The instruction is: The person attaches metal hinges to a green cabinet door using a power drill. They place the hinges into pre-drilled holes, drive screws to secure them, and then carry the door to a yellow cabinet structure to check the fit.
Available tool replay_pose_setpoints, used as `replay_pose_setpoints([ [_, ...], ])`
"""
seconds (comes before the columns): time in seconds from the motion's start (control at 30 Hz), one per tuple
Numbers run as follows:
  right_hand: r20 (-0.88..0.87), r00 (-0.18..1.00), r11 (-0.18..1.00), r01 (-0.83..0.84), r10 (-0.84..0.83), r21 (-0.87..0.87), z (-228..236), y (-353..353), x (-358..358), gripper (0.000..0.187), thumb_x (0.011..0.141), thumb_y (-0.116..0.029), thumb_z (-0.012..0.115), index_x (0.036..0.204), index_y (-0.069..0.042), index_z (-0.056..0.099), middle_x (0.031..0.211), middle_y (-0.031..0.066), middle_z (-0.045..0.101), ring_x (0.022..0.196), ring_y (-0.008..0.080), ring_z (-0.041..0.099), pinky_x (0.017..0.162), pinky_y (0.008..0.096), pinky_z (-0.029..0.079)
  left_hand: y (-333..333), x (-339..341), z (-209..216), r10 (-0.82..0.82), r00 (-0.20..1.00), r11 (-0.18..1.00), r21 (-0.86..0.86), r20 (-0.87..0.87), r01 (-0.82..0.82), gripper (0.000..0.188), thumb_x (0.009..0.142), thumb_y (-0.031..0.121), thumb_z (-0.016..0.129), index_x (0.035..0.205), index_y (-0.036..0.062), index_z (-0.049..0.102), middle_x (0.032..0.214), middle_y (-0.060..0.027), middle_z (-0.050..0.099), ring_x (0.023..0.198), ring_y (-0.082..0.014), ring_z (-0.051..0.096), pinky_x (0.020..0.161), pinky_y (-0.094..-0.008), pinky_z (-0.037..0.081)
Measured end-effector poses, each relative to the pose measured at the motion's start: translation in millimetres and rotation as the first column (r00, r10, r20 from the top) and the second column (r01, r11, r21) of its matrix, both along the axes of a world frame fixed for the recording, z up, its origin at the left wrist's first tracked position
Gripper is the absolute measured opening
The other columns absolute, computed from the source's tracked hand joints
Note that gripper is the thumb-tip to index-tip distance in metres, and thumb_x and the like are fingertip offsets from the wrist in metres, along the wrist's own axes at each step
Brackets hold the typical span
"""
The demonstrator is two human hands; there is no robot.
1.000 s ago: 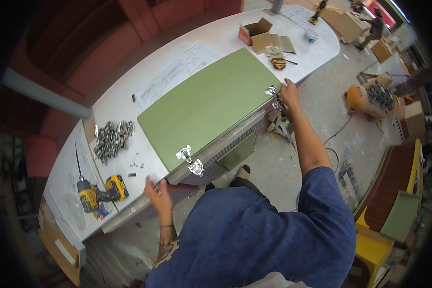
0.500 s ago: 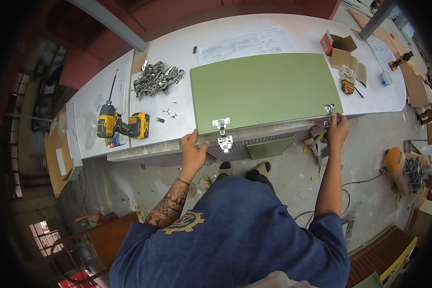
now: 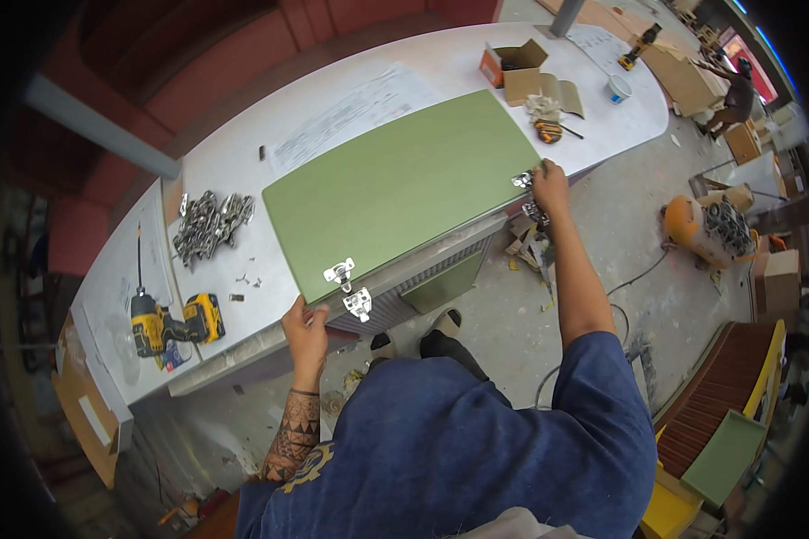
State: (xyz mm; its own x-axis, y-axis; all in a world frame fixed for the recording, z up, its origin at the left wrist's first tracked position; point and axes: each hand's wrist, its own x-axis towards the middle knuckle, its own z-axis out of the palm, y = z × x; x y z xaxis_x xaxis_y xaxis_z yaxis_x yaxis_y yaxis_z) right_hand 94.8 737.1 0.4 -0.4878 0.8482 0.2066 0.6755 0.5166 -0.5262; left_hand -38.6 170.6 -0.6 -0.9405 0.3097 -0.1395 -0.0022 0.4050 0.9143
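Note:
A flat green cabinet door panel [image 3: 404, 180] lies on the white worktop, its near edge toward me. Two metal hinges are fitted along that edge: the left hinge [image 3: 358, 304] hangs past it, and the right hinge [image 3: 522, 181] is partly covered by my fingers. My left hand [image 3: 306, 340] grips the near left corner of the panel, thumb and fingers closed at the edge. With its fingers closed round the near right corner, my right hand [image 3: 551, 190] holds the panel beside the right hinge. Its fingertips are partly hidden.
On the worktop [image 3: 243, 319] lie a yellow-black cordless driver [image 3: 175, 325], a heap of metal hinges [image 3: 211, 225], loose screws and paper drawings [image 3: 351, 117]. Farther right are an open cardboard box [image 3: 523, 72], a tape measure [image 3: 548, 131] and a white cup [image 3: 617, 88]. An orange machine [image 3: 692, 232] stands on the floor.
The view has turned to the right, so the worktop appears tilted and shifted left. Both hands remain at the panel's near corners; the panel shows no clear movement on the worktop.

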Motion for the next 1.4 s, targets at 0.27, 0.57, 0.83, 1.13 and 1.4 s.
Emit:
replay_pose_setpoints([
  [0.27,0.024,0.957,0.921,0.284,-0.289,-0.267,22,12,-9,0.048,0.092,-0.042,0.068,0.121,-0.004,0.073,0.120,0.0218,0.071,0.117,0.0373,0.066,0.102,0.0446,0.050,4,-4,12,0.177,0.910,0.896,0.321,0.374,-0.306,0.035,0.093,0.007,0.068,0.124,-0.0072,0.063,0.103,-0.0038,0.065,0.095,-0.0111,0.061,0.089,-0.0249,0.047],
  [0.57,-0.156,0.983,0.864,0.001,-0.092,-0.504,39,39,13,0.070,0.088,-0.060,0.071,0.102,0.008,0.076,0.092,0.0191,0.076,0.082,0.0269,0.072,0.077,0.0370,0.055,-17,-40,39,0.106,0.810,0.866,0.348,0.576,-0.360,0.026,0.097,0.026,0.069,0.108,0.0022,0.064,0.101,-0.0063,0.066,0.093,-0.0206,0.065,0.082,-0.0309,0.054],
  [0.83,-0.330,0.938,0.978,0.040,-0.108,-0.206,92,-14,76,0.070,0.091,-0.066,0.063,0.080,0.002,0.071,0.069,0.0210,0.065,0.066,0.0235,0.064,0.066,0.0431,0.049,-8,-42,52,0.002,0.783,0.859,0.399,0.622,-0.320,0.040,0.093,0.039,0.071,0.118,0.0103,0.058,0.113,-0.0064,0.061,0.098,-0.0211,0.058,0.083,-0.0314,0.050],
  [1.13,-0.531,0.735,0.900,0.267,-0.422,-0.346,118,-153,211,0.055,0.095,-0.053,0.069,0.094,0.002,0.075,0.080,0.0115,0.073,0.074,0.0163,0.066,0.072,0.0350,0.052,-39,-110,63,-0.249,0.851,0.951,0.282,0.462,0.125,0.050,0.095,0.047,0.064,0.126,0.0083,0.058,0.112,-0.0051,0.063,0.104,-0.0142,0.056,0.093,-0.0346,0.044],
  [1.4,-0.641,0.307,0.707,0.389,-0.703,-0.590,59,-315,352,0.050,0.098,-0.045,0.068,0.099,0.005,0.075,0.087,0.0024,0.074,0.076,0.0078,0.065,0.073,0.0255,0.052,27,-96,134,-0.835,0.356,0.546,0.716,0.421,0.434,0.053,0.102,0.037,0.058,0.142,0.0022,0.051,0.136,-0.0144,0.061,0.122,-0.0283,0.062,0.104,-0.0442,0.053],
])
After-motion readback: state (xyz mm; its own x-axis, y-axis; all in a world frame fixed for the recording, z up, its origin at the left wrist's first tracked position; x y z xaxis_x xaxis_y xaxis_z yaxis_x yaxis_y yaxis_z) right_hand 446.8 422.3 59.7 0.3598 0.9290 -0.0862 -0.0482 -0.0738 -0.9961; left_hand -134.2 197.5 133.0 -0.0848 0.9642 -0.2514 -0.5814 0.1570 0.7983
